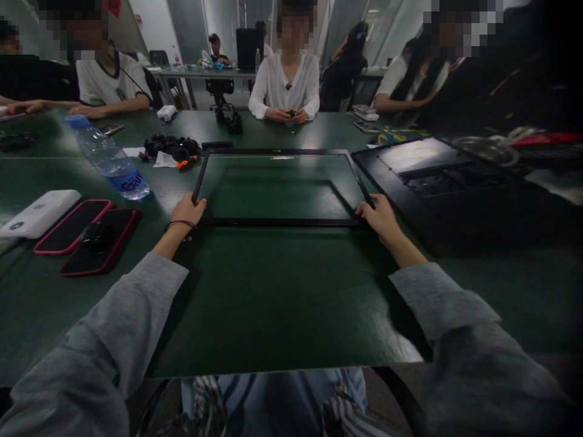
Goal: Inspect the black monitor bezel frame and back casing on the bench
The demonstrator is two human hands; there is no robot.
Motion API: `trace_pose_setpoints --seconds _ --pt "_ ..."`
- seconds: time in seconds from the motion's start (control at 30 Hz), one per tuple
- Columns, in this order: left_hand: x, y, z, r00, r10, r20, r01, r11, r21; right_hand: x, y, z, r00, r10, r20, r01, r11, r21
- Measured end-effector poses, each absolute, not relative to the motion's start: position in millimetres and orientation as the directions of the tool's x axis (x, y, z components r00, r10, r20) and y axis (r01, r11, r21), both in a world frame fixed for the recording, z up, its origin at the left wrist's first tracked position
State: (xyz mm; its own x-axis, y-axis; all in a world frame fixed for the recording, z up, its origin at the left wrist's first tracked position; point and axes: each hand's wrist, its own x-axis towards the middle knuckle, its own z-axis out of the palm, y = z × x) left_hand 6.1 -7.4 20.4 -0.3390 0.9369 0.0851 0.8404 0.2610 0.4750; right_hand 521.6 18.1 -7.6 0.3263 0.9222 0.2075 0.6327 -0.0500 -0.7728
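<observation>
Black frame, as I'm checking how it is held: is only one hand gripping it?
No, the left hand grips one side of the black frame and the right hand grips the opposite side.

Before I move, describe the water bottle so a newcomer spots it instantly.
On the green table, find the left hand gripping the black rectangular frame. Left of that hand and slightly beyond is a clear plastic bottle. Its blue cap sets it apart from the flat, red-edged phones.
</observation>
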Motion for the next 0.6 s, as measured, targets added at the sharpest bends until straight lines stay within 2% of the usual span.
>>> trace_pose_setpoints --seconds 0.6 --pt "6.3 -7.7 21.4 -0.339 0.938 0.073 0.838 0.266 0.477 520.4 18.3 -6.9 0.328 0.919 0.219 0.626 -0.038 -0.779"
